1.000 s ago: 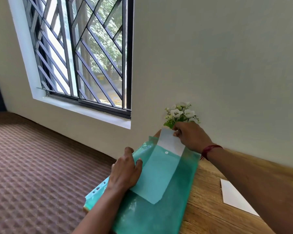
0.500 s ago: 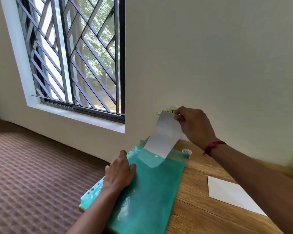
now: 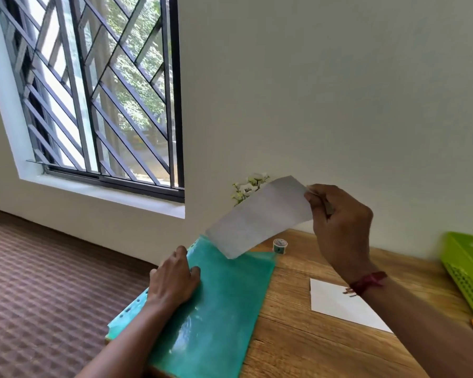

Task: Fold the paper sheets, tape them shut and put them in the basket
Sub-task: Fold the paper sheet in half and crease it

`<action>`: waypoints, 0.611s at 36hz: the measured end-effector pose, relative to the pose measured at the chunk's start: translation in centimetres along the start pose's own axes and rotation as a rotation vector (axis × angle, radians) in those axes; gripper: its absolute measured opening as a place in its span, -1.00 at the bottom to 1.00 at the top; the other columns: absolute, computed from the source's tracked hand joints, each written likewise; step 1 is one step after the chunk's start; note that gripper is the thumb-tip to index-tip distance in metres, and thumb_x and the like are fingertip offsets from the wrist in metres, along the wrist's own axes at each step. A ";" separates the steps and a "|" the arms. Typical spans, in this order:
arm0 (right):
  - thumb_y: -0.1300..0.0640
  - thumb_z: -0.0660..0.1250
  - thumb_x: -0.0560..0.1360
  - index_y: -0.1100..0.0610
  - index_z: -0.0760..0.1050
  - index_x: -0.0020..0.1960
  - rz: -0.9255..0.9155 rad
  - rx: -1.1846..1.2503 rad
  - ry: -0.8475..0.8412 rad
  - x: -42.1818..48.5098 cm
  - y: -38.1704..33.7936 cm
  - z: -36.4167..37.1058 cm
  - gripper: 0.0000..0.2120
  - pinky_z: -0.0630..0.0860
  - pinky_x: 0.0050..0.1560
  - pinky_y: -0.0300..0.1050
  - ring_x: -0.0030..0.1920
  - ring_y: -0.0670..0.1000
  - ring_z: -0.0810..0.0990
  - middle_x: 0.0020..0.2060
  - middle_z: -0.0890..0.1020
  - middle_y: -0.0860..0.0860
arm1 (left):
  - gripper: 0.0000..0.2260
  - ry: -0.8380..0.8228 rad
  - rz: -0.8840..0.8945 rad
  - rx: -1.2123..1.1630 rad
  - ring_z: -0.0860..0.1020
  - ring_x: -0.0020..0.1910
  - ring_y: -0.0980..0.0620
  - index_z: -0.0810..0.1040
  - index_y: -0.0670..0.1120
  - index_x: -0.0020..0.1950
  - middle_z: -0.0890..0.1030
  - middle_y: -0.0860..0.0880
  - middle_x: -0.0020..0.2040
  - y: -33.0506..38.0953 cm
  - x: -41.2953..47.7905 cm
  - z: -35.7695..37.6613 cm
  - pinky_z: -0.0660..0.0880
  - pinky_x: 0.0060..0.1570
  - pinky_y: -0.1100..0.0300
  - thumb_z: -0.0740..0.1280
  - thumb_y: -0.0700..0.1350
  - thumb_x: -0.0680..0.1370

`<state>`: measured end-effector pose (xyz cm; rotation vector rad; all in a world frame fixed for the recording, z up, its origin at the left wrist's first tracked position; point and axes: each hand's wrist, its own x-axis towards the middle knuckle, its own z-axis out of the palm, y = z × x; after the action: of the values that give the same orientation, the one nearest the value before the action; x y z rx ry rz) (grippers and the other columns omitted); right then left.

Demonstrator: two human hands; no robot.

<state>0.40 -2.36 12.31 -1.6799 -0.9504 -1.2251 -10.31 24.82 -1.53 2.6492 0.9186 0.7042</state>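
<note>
One paper sheet (image 3: 260, 215) is held in the air above the far end of a green plastic folder (image 3: 219, 304), pinched at its upper corner by the right hand (image 3: 339, 227). Left hand (image 3: 174, 281) lies flat and open on the folder, grasping nothing. Second sheet (image 3: 339, 306) lies on the wooden table (image 3: 306, 347) (partly under the right forearm). Tape roll (image 3: 280, 245) stands just beyond the folder; green basket (image 3: 467, 266) sits at the right edge

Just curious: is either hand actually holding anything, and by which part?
The right hand pinches a white paper sheet by its upper end; the left hand presses flat on the green folder.
</note>
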 end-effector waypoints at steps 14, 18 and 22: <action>-0.01 0.38 0.53 -0.12 0.56 0.03 0.419 0.155 0.216 -4.1 4.6 -6.8 -0.91 0.61 -0.19 0.12 -0.20 0.16 0.69 -0.16 0.66 -0.01 | -0.87 0.017 0.089 -0.407 0.58 -0.16 -0.04 0.60 -0.06 -0.11 0.64 -0.02 -0.16 9.6 -1.1 -3.5 0.49 -0.16 0.08 0.30 -0.05 0.53; -0.10 0.35 0.56 -0.06 0.58 0.04 0.440 0.075 0.260 -7.7 5.9 -7.9 -0.86 0.61 -0.15 0.15 -0.20 0.11 0.68 -0.19 0.65 0.02 | -0.77 -0.341 -0.076 -0.964 0.59 -0.15 -0.05 0.61 -0.13 -0.11 0.67 -0.11 -0.15 15.1 -2.3 -2.6 0.53 -0.10 0.04 0.29 0.02 0.54; -0.04 0.32 0.56 0.25 0.62 0.02 0.404 0.042 0.259 -10.4 6.4 -9.0 -0.67 0.54 -0.07 -0.35 -0.23 -0.08 0.65 -0.20 0.66 0.07 | -0.64 -0.728 -0.178 -1.324 0.62 -0.06 -0.11 0.53 -0.13 0.16 0.66 -0.16 -0.03 20.1 -3.9 -0.3 0.55 0.03 -0.04 0.22 0.14 0.60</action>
<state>0.70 -14.13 2.70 -1.5392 -0.4484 -1.1028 -2.88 6.91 4.95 1.3891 0.2515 0.1179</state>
